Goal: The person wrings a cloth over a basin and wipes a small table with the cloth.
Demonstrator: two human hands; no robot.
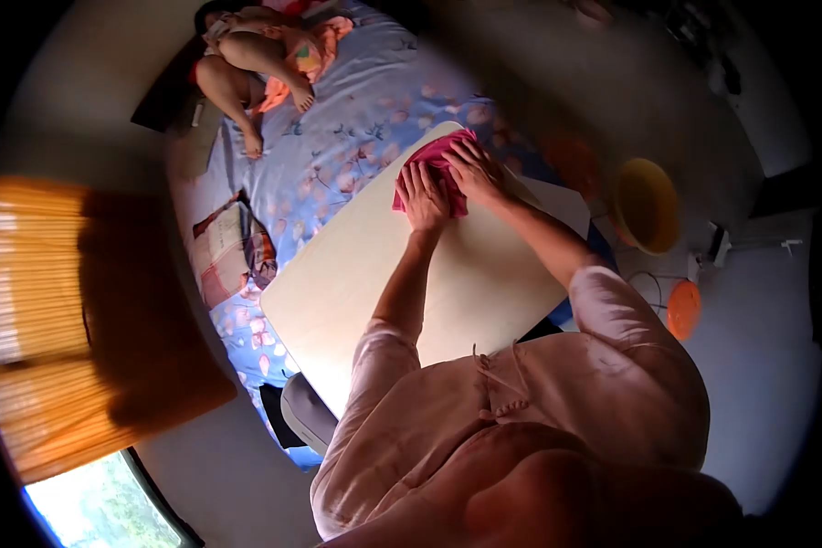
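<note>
A folded pink cloth point(440, 152) lies near the far corner of a cream-coloured board or tabletop point(356, 274). My left hand point(425, 196) rests flat on its near left part, fingers stretched forward. On the cloth's right side lies my right hand point(475, 169), also flat with its fingers extended. Both palms press down onto the fabric. Whether any edge of it is tucked under the fingers is hidden.
Beyond the board is a bed with a blue floral sheet point(338, 137); a person point(247, 64) lies at its far end. A folded plaid cloth point(224, 251) sits at left. A yellow tub point(646, 208) and a round orange object point(683, 309) are at right. An orange curtain point(36, 320) hangs left.
</note>
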